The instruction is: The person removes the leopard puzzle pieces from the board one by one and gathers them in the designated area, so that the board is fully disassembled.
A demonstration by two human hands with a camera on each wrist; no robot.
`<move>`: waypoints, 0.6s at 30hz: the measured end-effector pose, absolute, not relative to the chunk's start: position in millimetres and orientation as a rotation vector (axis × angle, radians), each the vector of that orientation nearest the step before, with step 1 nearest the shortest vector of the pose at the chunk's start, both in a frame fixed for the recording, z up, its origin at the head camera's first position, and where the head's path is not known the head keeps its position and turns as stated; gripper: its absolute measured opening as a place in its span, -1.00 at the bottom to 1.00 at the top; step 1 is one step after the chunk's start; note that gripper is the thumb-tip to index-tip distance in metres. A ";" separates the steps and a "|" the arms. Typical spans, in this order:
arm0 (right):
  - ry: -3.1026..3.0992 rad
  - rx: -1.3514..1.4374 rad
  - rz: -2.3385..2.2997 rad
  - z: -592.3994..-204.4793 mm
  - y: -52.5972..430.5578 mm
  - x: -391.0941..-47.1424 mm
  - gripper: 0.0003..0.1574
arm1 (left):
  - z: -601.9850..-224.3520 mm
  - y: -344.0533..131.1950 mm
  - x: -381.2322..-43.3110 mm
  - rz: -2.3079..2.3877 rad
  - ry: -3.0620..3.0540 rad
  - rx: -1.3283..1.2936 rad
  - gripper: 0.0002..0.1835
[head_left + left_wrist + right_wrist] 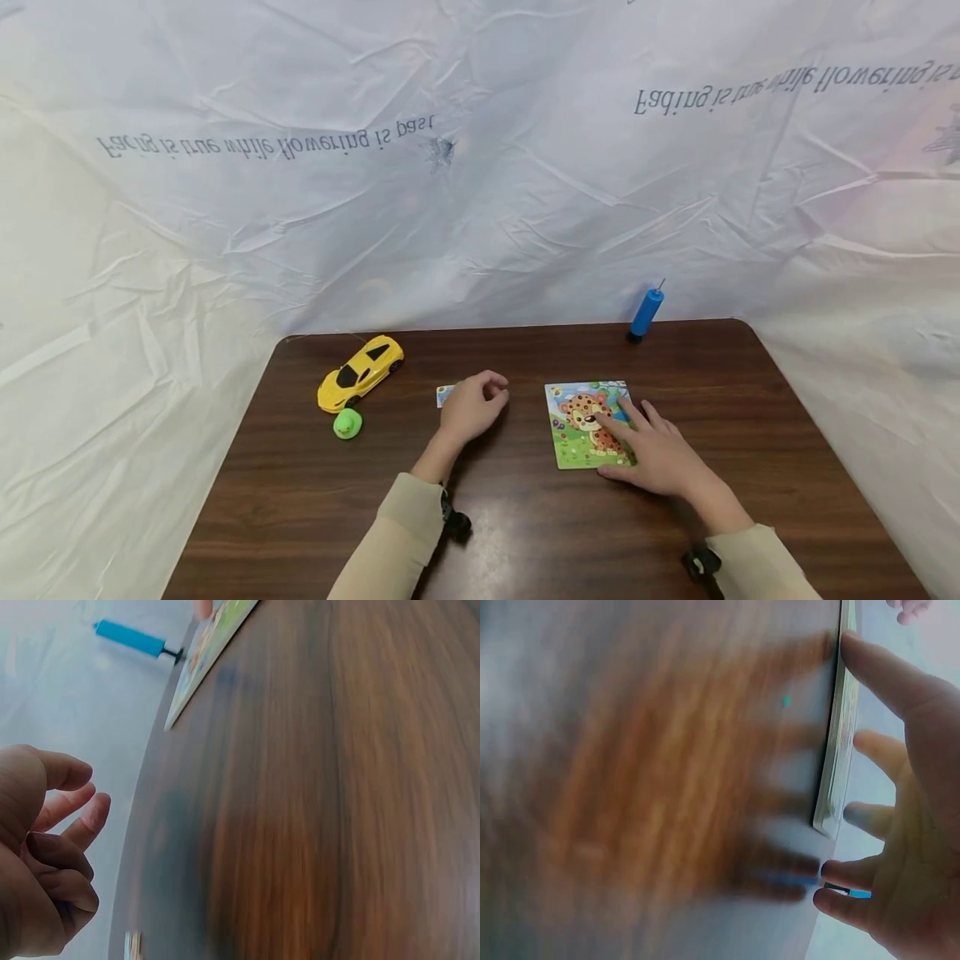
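Head view: my right hand (660, 457) lies palm-down on the right part of the leopard puzzle board (588, 423), fingers (617, 427) straight and spread, the index fingertip resting on the leopard picture and the thumb against the board's near edge. The board lies flat on the dark wooden worktop (525, 533), right of centre. In the right wrist view the same fingers (889, 671) show fanned apart over the thin edge of the board (838, 742), clamped on nothing.

My left hand (472, 407) sits left of the board and well apart from it, forearm angled in from the near edge, fingers loosely curled toward the palm. The left wrist view shows these fingers (79, 817) bent and slightly separated, holding nothing I can see. A small puzzle piece (445, 395) lies on the worktop just beside the left hand, at its far-left side; I cannot tell whether the hand touches it.

Further left stand a yellow toy car (360, 373) and, just in front of it, a green round toy (347, 423). A blue hand pump (646, 312) is at the far edge of the worktop, beyond the board. A crumpled white sheet (480, 167) with printed lettering forms the backdrop.
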State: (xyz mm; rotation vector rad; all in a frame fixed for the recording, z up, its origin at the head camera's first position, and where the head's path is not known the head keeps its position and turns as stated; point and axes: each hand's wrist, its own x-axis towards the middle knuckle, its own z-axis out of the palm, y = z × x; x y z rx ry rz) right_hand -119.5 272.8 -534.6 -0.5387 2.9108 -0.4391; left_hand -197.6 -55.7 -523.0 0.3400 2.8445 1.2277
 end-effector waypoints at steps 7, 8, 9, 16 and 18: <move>2.900 -0.565 -0.407 -533.6 275.6 -121.5 0.07 | -525.3 -18.6 -197.1 1.202 2.779 0.439 -0.80; 2.901 -0.567 -0.404 -533.6 275.5 -121.6 0.06 | -526.0 -13.7 -197.4 1.189 2.775 0.453 -0.80; 2.900 -0.569 -0.406 -533.7 275.3 -121.8 0.06 | -526.6 -8.8 -197.7 1.174 2.773 0.464 -0.80; 2.890 -0.575 -0.425 -535.2 274.8 -122.2 0.03 | -531.8 24.0 -198.4 1.099 2.706 0.510 -0.75; 2.890 -0.579 -0.427 -536.0 274.5 -122.1 0.02 | -534.1 31.9 -197.9 1.057 2.697 0.498 -0.74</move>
